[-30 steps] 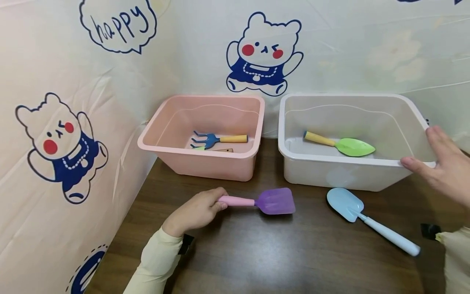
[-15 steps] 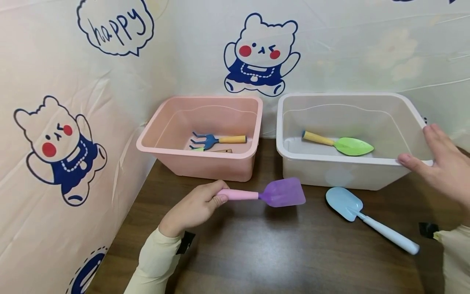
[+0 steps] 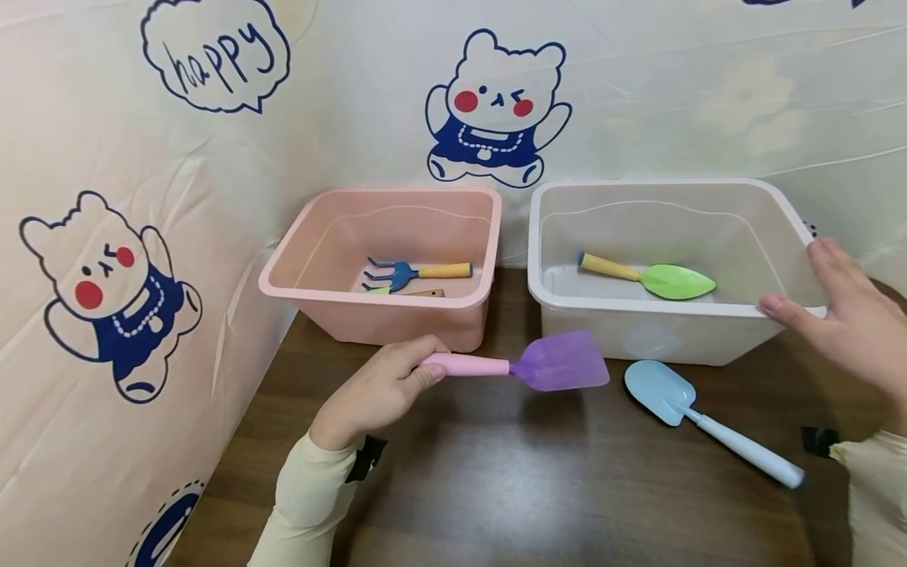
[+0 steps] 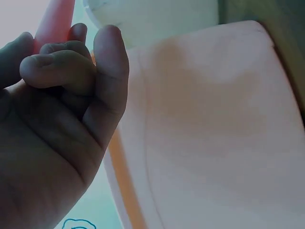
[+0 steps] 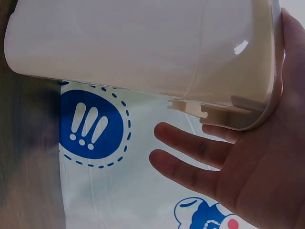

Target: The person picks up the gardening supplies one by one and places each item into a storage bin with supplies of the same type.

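Note:
In the head view my left hand (image 3: pixel 375 398) grips the end of the pink handle of a purple toy shovel (image 3: pixel 563 361), held over the table with its shadow below. The flat blade points right, overlapping the white bin's lower front. The left wrist view shows curled fingers round the pink handle (image 4: pixel 55 24). My right hand (image 3: pixel 853 323) rests at the front right corner of the white bin (image 3: pixel 638 305), thumb on the rim. Its other fingers (image 5: pixel 190 145) stretch straight along the outside. A green trowel (image 3: pixel 676 282) with a yellow handle lies inside that bin.
A light blue trowel (image 3: pixel 662 392) lies on the table (image 3: pixel 496 488) before the white bin. Left of that bin stands a pink bin (image 3: pixel 383 321) holding a blue hand fork (image 3: pixel 400 276) and another tool (image 3: pixel 428 293), partly hidden by the front wall. A printed sheet (image 3: pixel 623 94) hangs behind.
My left hand has lifted the purple shovel off the table and moved it slightly up and to the right. The right hand stays at the white bin's corner; the whole view shifts slightly.

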The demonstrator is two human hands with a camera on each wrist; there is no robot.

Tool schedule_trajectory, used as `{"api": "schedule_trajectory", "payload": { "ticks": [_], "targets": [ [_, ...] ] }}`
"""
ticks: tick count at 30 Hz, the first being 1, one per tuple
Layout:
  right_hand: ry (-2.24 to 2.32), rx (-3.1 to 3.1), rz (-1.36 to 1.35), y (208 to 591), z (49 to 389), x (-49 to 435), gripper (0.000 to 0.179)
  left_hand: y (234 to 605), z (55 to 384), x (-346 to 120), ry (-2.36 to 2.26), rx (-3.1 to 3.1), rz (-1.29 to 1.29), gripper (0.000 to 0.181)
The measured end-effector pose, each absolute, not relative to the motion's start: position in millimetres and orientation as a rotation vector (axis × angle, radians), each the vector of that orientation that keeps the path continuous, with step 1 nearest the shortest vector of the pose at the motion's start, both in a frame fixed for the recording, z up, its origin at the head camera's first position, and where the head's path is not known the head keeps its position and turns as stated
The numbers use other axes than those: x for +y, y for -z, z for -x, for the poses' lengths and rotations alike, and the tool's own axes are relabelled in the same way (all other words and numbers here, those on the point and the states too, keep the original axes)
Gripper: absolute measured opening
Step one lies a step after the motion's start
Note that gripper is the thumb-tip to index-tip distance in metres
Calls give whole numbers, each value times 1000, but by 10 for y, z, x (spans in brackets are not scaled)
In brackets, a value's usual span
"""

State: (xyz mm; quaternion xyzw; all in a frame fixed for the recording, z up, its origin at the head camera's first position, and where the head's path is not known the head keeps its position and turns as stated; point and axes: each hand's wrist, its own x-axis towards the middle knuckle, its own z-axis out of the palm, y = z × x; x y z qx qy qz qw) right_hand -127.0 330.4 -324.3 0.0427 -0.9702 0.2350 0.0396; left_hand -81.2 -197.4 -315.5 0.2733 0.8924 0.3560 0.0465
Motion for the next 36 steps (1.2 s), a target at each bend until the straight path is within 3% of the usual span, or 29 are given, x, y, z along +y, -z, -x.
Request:
{"api": "schedule_trajectory", "payload": {
  "ticks": [36],
  "targets": [
    [-821,-2962,-96,3222,1255,3287,91,2887,1060,-1445,-1283,2681,-847,10]
  ]
}}
